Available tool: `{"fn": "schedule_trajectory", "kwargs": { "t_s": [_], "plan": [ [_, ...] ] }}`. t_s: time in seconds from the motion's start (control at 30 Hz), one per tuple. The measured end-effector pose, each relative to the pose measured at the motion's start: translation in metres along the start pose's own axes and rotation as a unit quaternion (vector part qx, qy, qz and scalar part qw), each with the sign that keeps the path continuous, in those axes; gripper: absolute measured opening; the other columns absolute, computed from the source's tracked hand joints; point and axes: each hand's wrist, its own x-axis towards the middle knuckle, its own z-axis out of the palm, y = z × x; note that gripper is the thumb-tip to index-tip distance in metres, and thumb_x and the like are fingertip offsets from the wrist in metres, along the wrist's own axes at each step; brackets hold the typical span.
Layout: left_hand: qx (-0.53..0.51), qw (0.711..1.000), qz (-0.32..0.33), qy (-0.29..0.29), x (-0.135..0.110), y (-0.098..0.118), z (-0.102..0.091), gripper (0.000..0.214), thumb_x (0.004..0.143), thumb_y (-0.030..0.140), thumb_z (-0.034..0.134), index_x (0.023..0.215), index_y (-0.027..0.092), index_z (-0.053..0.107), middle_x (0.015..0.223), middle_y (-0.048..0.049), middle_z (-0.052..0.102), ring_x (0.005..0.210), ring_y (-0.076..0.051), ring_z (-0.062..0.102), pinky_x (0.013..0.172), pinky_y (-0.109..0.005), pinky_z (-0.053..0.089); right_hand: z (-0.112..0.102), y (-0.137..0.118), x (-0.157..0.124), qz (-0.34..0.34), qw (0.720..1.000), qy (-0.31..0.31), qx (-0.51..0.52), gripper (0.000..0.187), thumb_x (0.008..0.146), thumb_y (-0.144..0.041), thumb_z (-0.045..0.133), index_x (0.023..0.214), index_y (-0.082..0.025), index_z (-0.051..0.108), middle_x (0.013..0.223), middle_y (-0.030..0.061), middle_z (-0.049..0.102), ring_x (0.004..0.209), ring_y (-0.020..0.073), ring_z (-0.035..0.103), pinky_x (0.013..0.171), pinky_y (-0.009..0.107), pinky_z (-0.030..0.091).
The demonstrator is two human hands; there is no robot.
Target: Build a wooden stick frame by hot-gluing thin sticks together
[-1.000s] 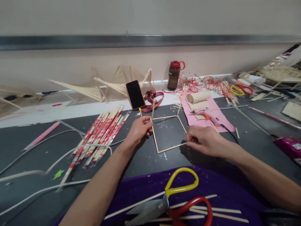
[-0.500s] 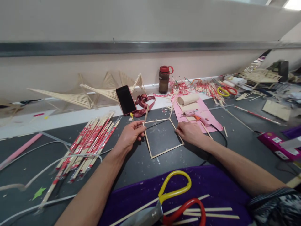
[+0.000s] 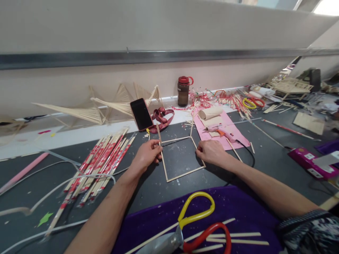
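Observation:
A square frame of thin wooden sticks (image 3: 185, 175) lies on the dark table, with two sticks rising from its far corners. My left hand (image 3: 148, 153) pinches its far left corner, near the foot of the left upright stick (image 3: 158, 132). On the opposite side, my right hand (image 3: 211, 151) has its fingers closed on the frame's right stick. The right upright stick (image 3: 192, 126) stands at the far right corner, apart from both hands. Just beyond my right hand, a pink glue gun (image 3: 221, 132) rests on a pink sheet (image 3: 239, 137).
Scissors (image 3: 197, 217) and loose sticks lie on purple cloth (image 3: 148, 218) in front of me. Wrapped chopsticks (image 3: 99, 164) and a white cable (image 3: 58, 183) are at left. Behind stand a phone (image 3: 141, 114), a bottle (image 3: 183, 92) and a stick model (image 3: 71, 111).
The left upright stick leans more to the left than before. The frame and both hands have shifted slightly left, and both hands keep their hold.

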Motion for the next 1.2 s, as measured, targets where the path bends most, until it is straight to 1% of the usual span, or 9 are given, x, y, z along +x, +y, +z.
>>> {"fn": "schedule_trajectory", "kwargs": {
  "t_s": [0.17,0.3,0.47,0.53,0.63,0.77,0.9,0.97,1.2],
  "plan": [
    [0.109,0.993,0.010,0.031,0.000,-0.004,-0.005,0.031,0.068,0.026,0.063,0.098,0.017,0.063,0.057,0.0039,0.056,0.040,-0.009,0.052,0.037,-0.019,0.041,-0.003,0.000,-0.007,-0.016,1.000,-0.020,-0.013,0.030,0.083,-0.037,0.044,0.085,-0.018,0.068,0.082,0.0108,0.070,0.076,0.0231,0.065,0.058,0.027,0.036],
    [0.159,0.986,0.020,0.039,0.001,-0.004,-0.008,0.029,0.068,0.029,0.063,0.094,0.018,0.066,0.058,0.0034,0.057,0.040,-0.010,0.053,0.038,-0.019,0.042,-0.006,0.004,-0.007,-0.032,0.999,-0.036,-0.006,0.032,0.084,-0.041,0.045,0.084,-0.019,0.068,0.082,0.0101,0.070,0.077,0.0223,0.064,0.059,0.027,0.037],
    [0.174,0.984,0.030,0.031,0.004,-0.006,-0.007,0.031,0.068,0.028,0.063,0.097,0.018,0.065,0.060,0.0028,0.059,0.042,-0.009,0.054,0.040,-0.019,0.043,-0.014,0.008,0.006,-0.046,0.999,0.028,0.009,0.031,0.088,-0.034,0.040,0.093,-0.018,0.066,0.087,0.0083,0.070,0.078,0.0194,0.063,0.061,0.025,0.037],
    [0.175,0.984,0.032,0.031,0.005,-0.007,-0.007,0.031,0.069,0.027,0.062,0.099,0.017,0.063,0.060,0.0030,0.058,0.043,-0.009,0.054,0.041,-0.019,0.044,-0.017,0.007,0.014,-0.048,0.998,0.049,-0.008,0.030,0.089,-0.031,0.039,0.095,-0.017,0.065,0.092,0.0092,0.069,0.082,0.0203,0.063,0.062,0.025,0.038],
    [0.173,0.984,0.034,0.032,0.006,-0.008,-0.008,0.029,0.072,0.025,0.058,0.100,0.017,0.061,0.059,0.0028,0.058,0.044,-0.010,0.056,0.042,-0.019,0.045,-0.020,0.005,0.025,-0.049,0.997,0.060,-0.027,0.031,0.088,-0.033,0.040,0.098,-0.017,0.064,0.098,0.0105,0.068,0.086,0.0232,0.063,0.061,0.026,0.038],
    [0.172,0.984,0.034,0.037,0.005,-0.008,-0.008,0.027,0.074,0.023,0.055,0.099,0.018,0.061,0.061,0.0020,0.059,0.046,-0.010,0.057,0.042,-0.019,0.044,-0.016,0.004,0.035,-0.038,0.997,0.061,-0.020,0.033,0.088,-0.038,0.040,0.102,-0.018,0.062,0.100,0.0098,0.067,0.086,0.0231,0.063,0.062,0.027,0.039],
    [0.186,0.981,0.030,0.041,0.004,-0.004,-0.005,0.024,0.072,0.023,0.058,0.095,0.019,0.063,0.058,0.0032,0.058,0.044,-0.010,0.055,0.043,-0.019,0.042,-0.008,0.005,0.042,-0.011,0.999,0.032,0.025,0.032,0.084,-0.039,0.047,0.105,-0.020,0.062,0.100,0.0073,0.068,0.087,0.0208,0.062,0.063,0.025,0.038],
    [0.198,0.979,0.032,0.042,0.004,-0.001,-0.004,0.022,0.070,0.024,0.060,0.091,0.021,0.065,0.057,0.0034,0.059,0.043,-0.010,0.054,0.045,-0.019,0.041,-0.004,0.005,0.046,-0.007,0.998,0.032,0.049,0.032,0.083,-0.039,0.049,0.105,-0.021,0.062,0.099,0.0056,0.069,0.087,0.0202,0.062,0.062,0.025,0.038],
    [0.233,0.970,0.033,0.062,0.004,0.003,0.000,0.011,0.068,0.024,0.060,0.077,0.022,0.065,0.058,0.0012,0.061,0.051,-0.013,0.056,0.049,-0.021,0.040,0.003,0.005,0.051,-0.030,0.995,0.036,0.085,0.024,0.081,-0.038,0.051,0.091,-0.021,0.063,0.091,0.0034,0.069,0.082,0.0173,0.062,0.062,0.024,0.036]
  ]
}}
